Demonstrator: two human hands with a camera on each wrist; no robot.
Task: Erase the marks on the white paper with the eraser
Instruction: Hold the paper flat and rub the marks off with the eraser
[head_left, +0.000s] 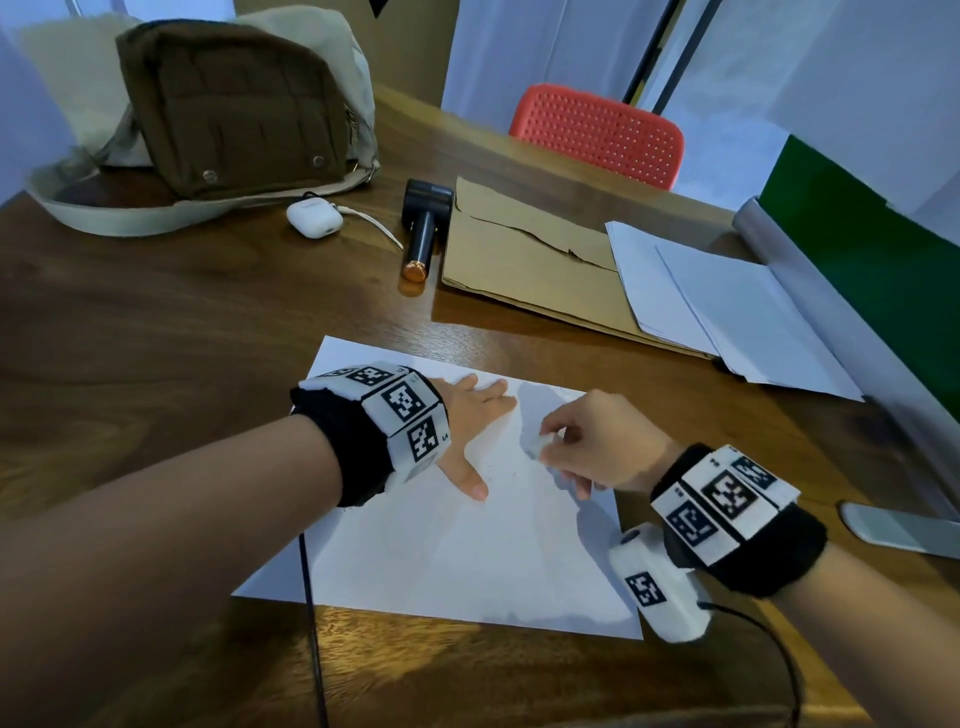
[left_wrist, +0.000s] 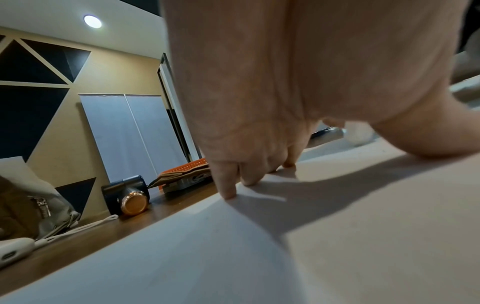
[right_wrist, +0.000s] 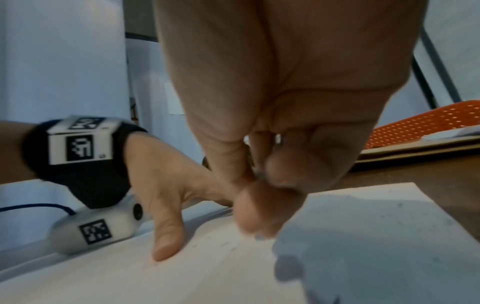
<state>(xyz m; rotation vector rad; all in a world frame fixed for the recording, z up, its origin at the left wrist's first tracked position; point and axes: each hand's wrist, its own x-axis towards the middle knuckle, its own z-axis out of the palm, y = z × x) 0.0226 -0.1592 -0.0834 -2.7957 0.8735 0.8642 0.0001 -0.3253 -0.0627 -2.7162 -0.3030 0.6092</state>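
Observation:
The white paper (head_left: 441, 551) lies on the wooden table in front of me. My left hand (head_left: 475, 434) presses flat on its upper left part, fingers (left_wrist: 228, 185) straight and spread, thumb pointing toward me. My right hand (head_left: 561, 441) hovers low over the middle of the sheet and pinches a small white eraser (head_left: 541, 444) between thumb and fingertips, its tip down on the paper. Faint pencil specks (head_left: 514, 474) show just left of the eraser. In the right wrist view the right hand (right_wrist: 259, 207) is blurred and hides the eraser, with the left hand (right_wrist: 166, 205) beside it on the paper (right_wrist: 363, 236).
A brown and beige bag (head_left: 234, 104) stands at the back left, with a white earbud case (head_left: 314, 218) and a black device with a copper end (head_left: 423, 228) beside it. A brown envelope (head_left: 530, 265) and loose white sheets (head_left: 727, 312) lie at the right. A red chair (head_left: 597, 135) stands behind the table.

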